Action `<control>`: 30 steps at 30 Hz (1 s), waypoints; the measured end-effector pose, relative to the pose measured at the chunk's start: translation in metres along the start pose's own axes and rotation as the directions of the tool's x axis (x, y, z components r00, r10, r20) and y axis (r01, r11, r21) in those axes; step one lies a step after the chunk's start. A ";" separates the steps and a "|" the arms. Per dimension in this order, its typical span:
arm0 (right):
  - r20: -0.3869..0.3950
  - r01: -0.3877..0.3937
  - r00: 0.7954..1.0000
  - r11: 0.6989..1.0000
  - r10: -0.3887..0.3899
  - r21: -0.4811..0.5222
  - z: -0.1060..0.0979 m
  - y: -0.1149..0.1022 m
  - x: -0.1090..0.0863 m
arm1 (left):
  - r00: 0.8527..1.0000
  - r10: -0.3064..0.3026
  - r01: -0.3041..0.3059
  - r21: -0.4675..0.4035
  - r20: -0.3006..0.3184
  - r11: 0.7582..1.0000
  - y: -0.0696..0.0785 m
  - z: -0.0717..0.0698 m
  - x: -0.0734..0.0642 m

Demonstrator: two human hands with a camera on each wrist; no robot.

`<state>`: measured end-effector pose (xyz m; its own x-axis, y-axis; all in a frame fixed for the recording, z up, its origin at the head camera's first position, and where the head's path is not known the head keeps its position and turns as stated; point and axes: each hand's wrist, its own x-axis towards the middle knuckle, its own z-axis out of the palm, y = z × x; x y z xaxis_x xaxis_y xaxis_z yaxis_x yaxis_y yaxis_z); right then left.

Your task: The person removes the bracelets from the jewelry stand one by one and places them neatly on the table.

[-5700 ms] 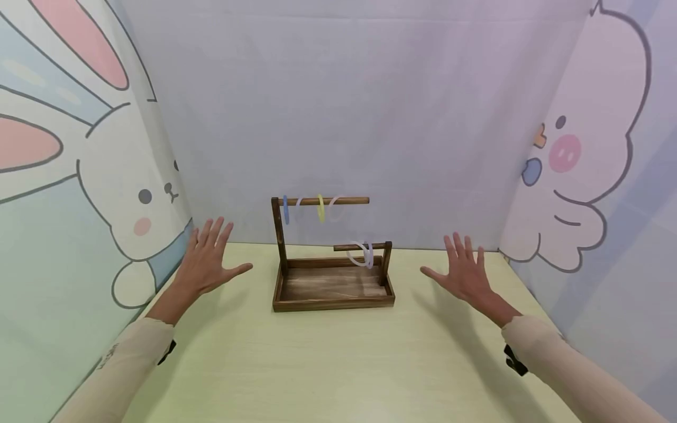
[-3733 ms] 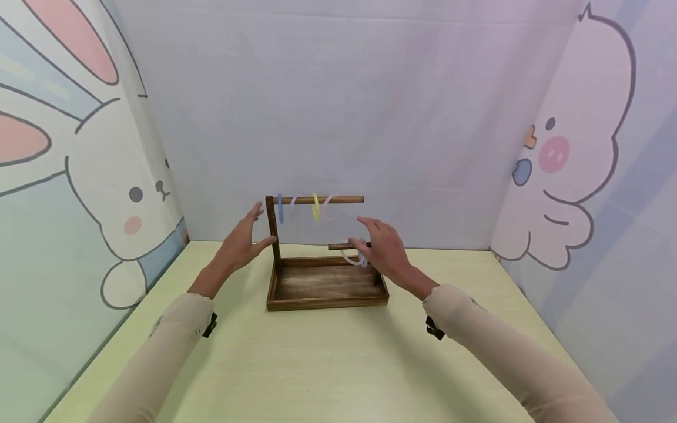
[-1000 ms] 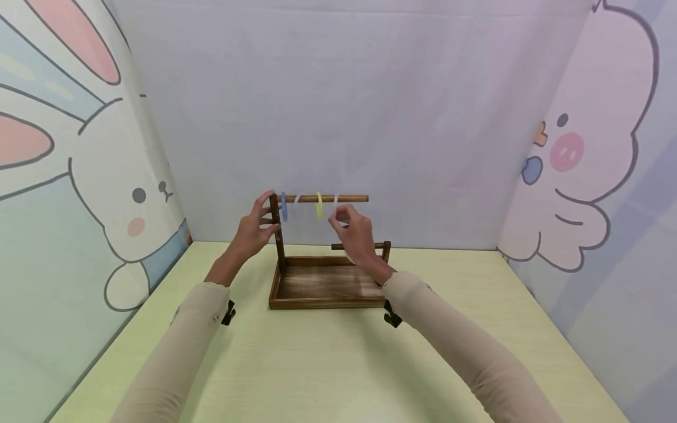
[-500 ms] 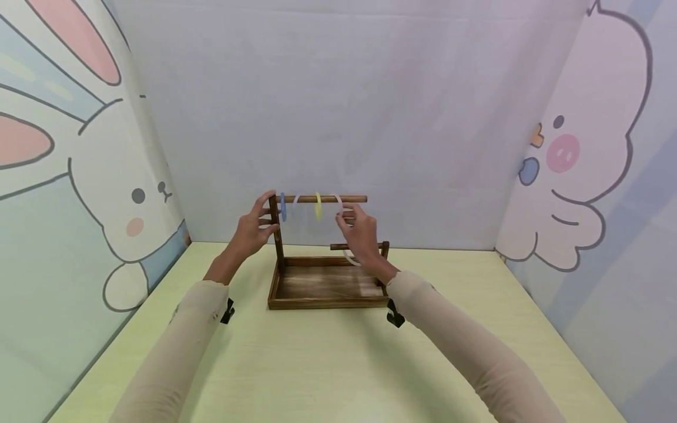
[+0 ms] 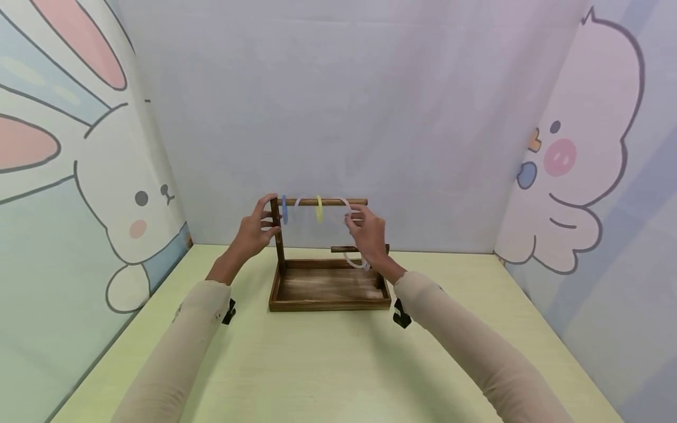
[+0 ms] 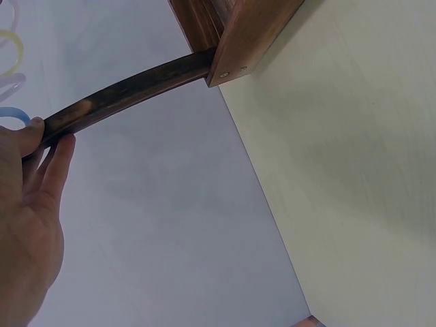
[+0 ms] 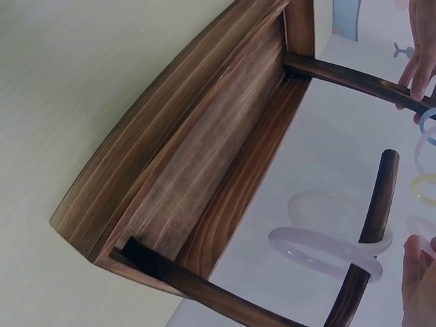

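- We see a pale ring point(image 5: 346, 204) just right of the middle of the head view, hanging around the top bar point(image 5: 331, 202).
- The right hand point(image 5: 369, 235) pinches this ring between thumb and finger.
- The left hand point(image 5: 251, 236), left of the middle, holds the tall post point(image 5: 280, 247) with thumb and fingers.
- Further left on the top bar, we see a yellow ring point(image 5: 319, 210), another pale ring point(image 5: 297, 207) and a blue ring point(image 5: 284, 210).
- Lower down, we see two pale rings point(image 5: 365, 266) around the low bar point(image 5: 338, 249).
- Under them is a brown wooden tray point(image 5: 328, 305).
- The pale yellow table point(image 5: 317, 364) fills the bottom.
- We see a big bunny point(image 5: 124, 217) at the left.
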<state>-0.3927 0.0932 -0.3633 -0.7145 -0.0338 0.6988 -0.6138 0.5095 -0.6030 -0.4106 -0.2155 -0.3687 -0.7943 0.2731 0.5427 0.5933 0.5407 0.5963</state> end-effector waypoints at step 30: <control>0.002 -0.027 1.000 0.998 0.028 -0.060 -0.036 0.007 -0.001 | 0.999 -0.032 0.032 0.000 0.018 0.999 0.005 -0.001 -0.002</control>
<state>-0.3840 0.1279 -0.3543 -0.7319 -0.0217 0.6811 -0.5726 0.5614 -0.5975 -0.4057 -0.2147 -0.3662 -0.8151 0.2702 0.5124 0.5677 0.5490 0.6135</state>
